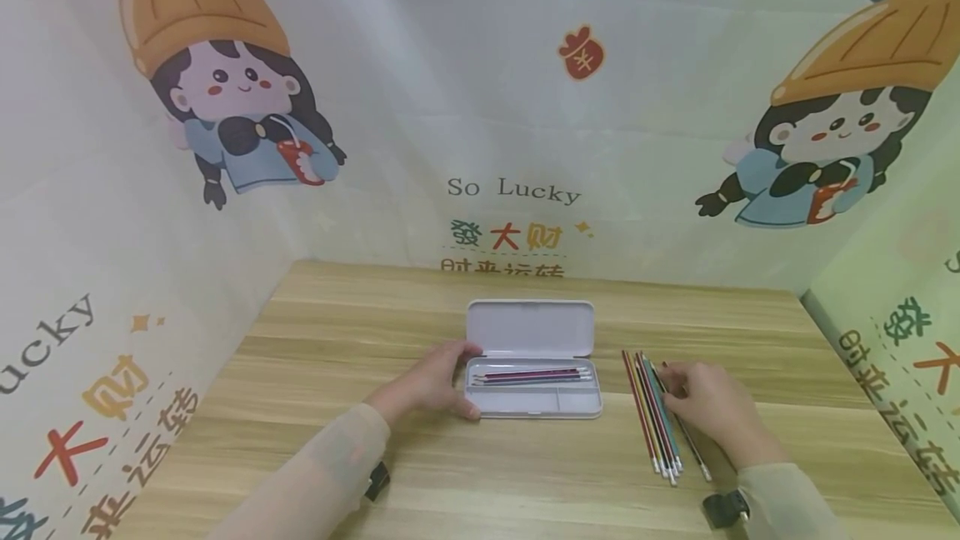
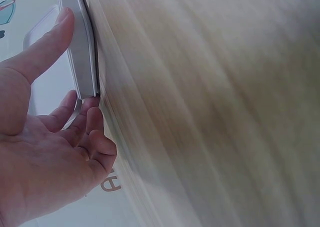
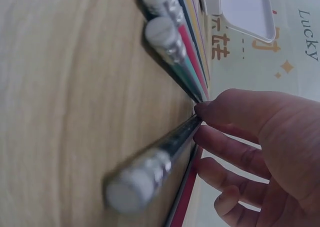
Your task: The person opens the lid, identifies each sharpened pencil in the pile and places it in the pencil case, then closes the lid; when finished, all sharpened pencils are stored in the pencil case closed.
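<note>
Pale cartoon-printed backdrop (image 1: 397, 107) rising behind wood-grain desk (image 1: 525, 482); white pencil case (image 1: 517, 402) lying open near desk's middle, few pencils (image 1: 528, 377) resting in its long back compartment; left grip (image 1: 432, 377) holding case by its left end, thumb at front corner; right grip (image 1: 708, 402) pinching dark pencil (image 1: 692, 447) between thumb and fingertips, loose pencil bunch (image 1: 655, 419) lying between it and case

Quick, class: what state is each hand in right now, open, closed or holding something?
Left hand: holding the left end of the open pencil case.
Right hand: holding a dark pencil, pinched at the fingertips.
</note>
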Tool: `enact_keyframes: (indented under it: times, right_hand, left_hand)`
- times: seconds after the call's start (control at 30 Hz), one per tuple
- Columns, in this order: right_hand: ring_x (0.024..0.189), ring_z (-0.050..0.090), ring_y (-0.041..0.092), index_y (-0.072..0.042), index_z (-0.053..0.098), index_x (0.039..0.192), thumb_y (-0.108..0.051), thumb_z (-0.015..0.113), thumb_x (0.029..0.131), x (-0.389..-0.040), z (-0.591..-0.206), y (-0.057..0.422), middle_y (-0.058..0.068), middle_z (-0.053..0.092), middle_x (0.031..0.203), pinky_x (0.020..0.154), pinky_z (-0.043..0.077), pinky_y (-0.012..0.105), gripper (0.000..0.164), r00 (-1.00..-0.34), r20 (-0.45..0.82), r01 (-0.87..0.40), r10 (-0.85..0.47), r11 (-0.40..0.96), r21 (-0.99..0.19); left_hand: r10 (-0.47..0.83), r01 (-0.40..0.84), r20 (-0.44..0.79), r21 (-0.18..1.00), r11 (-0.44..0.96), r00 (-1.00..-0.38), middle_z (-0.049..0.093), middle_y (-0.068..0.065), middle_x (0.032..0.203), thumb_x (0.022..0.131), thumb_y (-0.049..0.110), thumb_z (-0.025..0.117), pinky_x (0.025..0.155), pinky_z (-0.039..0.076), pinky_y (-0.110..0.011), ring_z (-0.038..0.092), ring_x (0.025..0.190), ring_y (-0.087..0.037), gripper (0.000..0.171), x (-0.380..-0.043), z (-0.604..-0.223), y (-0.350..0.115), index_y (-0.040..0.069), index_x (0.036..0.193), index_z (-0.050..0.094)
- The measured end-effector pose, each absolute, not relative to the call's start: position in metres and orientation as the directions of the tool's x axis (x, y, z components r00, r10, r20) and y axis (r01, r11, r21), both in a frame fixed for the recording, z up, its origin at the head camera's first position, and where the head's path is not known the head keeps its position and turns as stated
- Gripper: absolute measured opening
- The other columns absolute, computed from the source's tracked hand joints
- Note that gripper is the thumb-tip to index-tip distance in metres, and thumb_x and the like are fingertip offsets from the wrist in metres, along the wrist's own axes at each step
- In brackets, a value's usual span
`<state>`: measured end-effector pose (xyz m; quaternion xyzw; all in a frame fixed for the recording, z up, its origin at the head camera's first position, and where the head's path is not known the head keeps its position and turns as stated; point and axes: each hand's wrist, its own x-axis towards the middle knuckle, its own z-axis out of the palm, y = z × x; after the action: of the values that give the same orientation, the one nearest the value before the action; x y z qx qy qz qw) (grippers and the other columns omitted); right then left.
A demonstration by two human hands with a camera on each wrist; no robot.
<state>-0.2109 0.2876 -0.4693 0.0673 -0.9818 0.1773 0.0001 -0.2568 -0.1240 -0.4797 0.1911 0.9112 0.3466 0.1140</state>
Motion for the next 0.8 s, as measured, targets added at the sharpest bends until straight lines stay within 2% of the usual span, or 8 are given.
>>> enact_keyframes:
  times: [0.33,0.57,0.8]
  right_hand:
    - [0.078,0.066,0.019,0.000,0.074,0.114,-0.015,0.077,0.084,-0.2123,-0.4736,0.2870,0.008,0.075,0.091,0.065,0.056,0.040,0.033,-0.993,0.034,-0.115,-0.110,0.917,-0.383]
    - [0.074,0.065,0.016,-0.001,0.075,0.109,-0.015,0.076,0.082,-0.2117,-0.4747,0.2852,0.004,0.075,0.086,0.061,0.054,0.035,0.031,-0.994,0.056,-0.112,-0.098,0.917,-0.382]
    - [0.076,0.065,0.016,0.000,0.075,0.112,-0.017,0.078,0.080,-0.2116,-0.4718,0.2885,0.006,0.075,0.088,0.063,0.054,0.035,0.037,-0.997,0.031,-0.075,-0.068,0.876,-0.476]
  left_hand:
    - [0.433,0.278,-0.067,0.675,0.684,-0.899,0.062,-0.016,0.136,0.060,0.015,0.099,0.120,0.039,-0.053,0.054,0.131,-0.035,0.094,-0.2558,-0.4800,-0.1240,0.003,0.141,0.054]
    - [0.423,0.266,-0.074,0.677,0.686,-0.903,0.061,-0.015,0.136,0.060,0.015,0.099,0.120,0.039,-0.053,0.054,0.131,-0.034,0.093,-0.2569,-0.4796,-0.1241,0.004,0.141,0.054]
    - [0.411,0.245,-0.088,0.683,0.688,-0.908,0.061,-0.014,0.137,0.061,0.014,0.099,0.121,0.038,-0.052,0.053,0.133,-0.034,0.093,-0.2561,-0.4797,-0.1237,0.005,0.141,0.054]
